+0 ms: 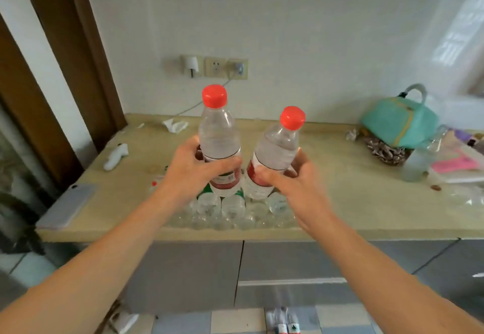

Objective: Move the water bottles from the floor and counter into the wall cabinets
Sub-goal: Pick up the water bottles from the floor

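Observation:
My left hand point(195, 170) grips a clear water bottle point(218, 139) with a red cap and red label, held upright above the counter. My right hand point(290, 179) grips a second red-capped water bottle point(276, 150), tilted slightly to the right. Beneath both hands a pack of several more bottles point(231, 208) lies on its side on the beige counter point(340, 210), bottoms toward me. Two more bottles point(286, 324) lie on the tiled floor at the bottom edge. No wall cabinet is in view.
A grey phone point(66, 206) lies at the counter's left front corner, a small white toy point(116, 156) behind it. A teal bag point(399, 121), a frosted glass point(416, 163) and pink papers point(461, 163) crowd the right. Wall sockets point(214, 67) sit above; grey base cabinets point(288, 268) below.

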`<state>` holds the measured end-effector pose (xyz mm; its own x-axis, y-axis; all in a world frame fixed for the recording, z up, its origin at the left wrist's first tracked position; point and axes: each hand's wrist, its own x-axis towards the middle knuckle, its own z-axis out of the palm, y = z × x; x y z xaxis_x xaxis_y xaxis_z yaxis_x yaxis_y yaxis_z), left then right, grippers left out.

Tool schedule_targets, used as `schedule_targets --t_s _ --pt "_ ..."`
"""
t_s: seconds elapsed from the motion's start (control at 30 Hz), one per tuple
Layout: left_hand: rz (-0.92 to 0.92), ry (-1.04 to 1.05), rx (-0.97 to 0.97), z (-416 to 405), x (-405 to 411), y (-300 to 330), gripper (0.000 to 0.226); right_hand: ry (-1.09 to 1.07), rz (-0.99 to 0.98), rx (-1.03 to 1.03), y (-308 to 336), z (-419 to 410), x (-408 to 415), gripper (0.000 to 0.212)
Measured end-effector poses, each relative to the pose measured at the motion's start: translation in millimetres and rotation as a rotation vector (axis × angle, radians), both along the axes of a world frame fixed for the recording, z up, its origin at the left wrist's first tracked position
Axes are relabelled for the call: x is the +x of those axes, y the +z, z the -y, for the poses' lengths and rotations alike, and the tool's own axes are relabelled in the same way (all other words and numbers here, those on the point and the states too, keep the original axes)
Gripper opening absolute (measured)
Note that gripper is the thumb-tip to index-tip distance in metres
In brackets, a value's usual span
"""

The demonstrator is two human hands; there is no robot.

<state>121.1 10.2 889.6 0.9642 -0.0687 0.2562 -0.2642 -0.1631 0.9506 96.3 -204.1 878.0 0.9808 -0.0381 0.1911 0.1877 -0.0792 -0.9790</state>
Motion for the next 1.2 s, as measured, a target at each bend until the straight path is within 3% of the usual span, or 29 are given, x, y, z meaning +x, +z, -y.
schedule_targets --t_s 0.3,0.63,0.93,1.07,1.2 --pt "0.265 -0.058 -0.021 -125.1 43.0 178.8 0.027 -0.07 0.235 0.058 177.6 -129.0 47.4 0.048" --pt "0.425 0.043 -0.035 -192.8 110.6 327.8 0.04 -0.046 0.411 0.087 326.1 -201.8 110.3 0.055" --pt "0.524 0.185 -0.081 -194.3 190.7 403.8 0.041 -0.005 0.576 0.115 406.3 -193.9 192.6 0.049" --pt "0.528 0.25 0.008 -190.6 226.1 427.8 0.037 -0.02 0.6 0.101 429.6 -183.9 235.5 0.051" --pt "0.513 0.366 0.024 -184.5 265.2 446.5 0.054 -0.013 0.525 0.091 450.6 -174.9 282.0 0.048"
